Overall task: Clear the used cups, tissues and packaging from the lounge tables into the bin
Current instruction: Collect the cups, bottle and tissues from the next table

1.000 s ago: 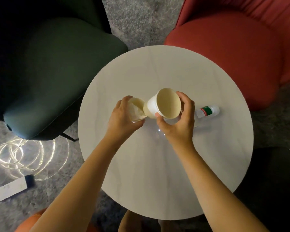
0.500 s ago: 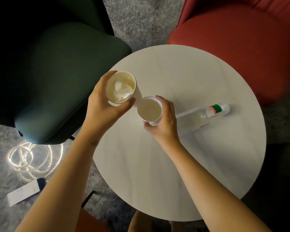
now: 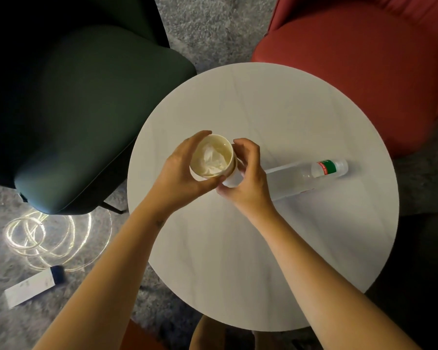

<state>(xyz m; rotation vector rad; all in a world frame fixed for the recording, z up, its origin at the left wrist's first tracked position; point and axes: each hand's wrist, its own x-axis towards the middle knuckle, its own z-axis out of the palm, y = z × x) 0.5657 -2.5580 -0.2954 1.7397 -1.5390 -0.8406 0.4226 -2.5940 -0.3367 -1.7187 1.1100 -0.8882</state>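
Observation:
Over the round white table (image 3: 276, 248) both hands hold two paper cups pushed one into the other. My left hand (image 3: 180, 173) wraps the upper cup (image 3: 226, 149), which has a crumpled white tissue (image 3: 211, 159) inside. My right hand (image 3: 248, 183) grips the lower cup (image 3: 232, 179), of which only a strip of white wall shows beneath the upper one. A clear plastic bottle (image 3: 306, 176) with a red-and-green label lies on its side on the table, right of my right hand.
A dark green armchair (image 3: 81, 117) stands left of the table, a red armchair (image 3: 364, 72) behind it on the right. On the grey carpet at the left lie a glowing coiled light strip (image 3: 48, 238) and a flat white box (image 3: 32, 289).
The two cups were apart half a second ago, one in each hand. My left hand has brought the tissue-filled cup down and right into the cup in my right hand.

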